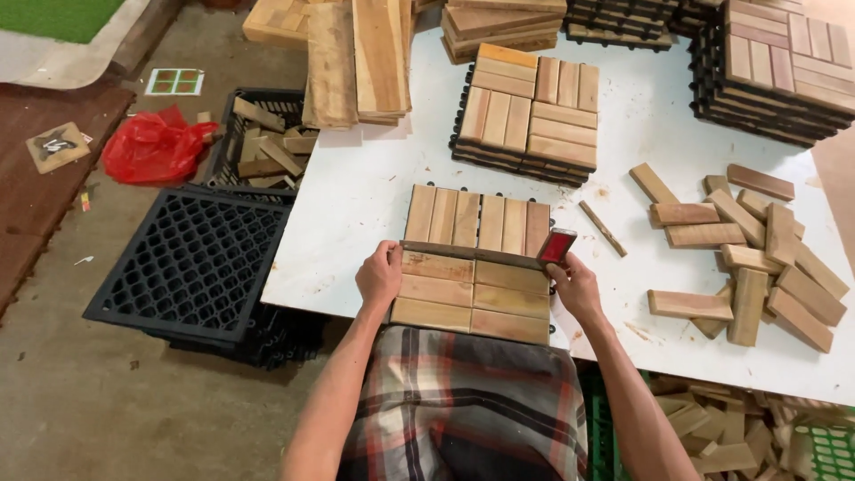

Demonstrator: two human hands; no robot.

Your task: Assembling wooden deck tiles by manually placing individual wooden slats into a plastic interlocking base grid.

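A square wooden slat tile [476, 263] lies at the near edge of the white table [356, 196], right in front of me. A thin wooden strip [468, 254] stands on edge across its middle. My left hand [378, 276] pinches the strip's left end at the tile's left side. At the tile's right side, my right hand [574, 285] holds a small red and black block [556, 247] against the strip's right end.
A stack of finished tiles [530, 111] sits behind, taller stacks [775, 67] at the back right. Loose wood pieces [757, 254] are heaped on the table's right. Black plastic crates [191, 263] and a red bag [156, 147] stand on the floor to the left.
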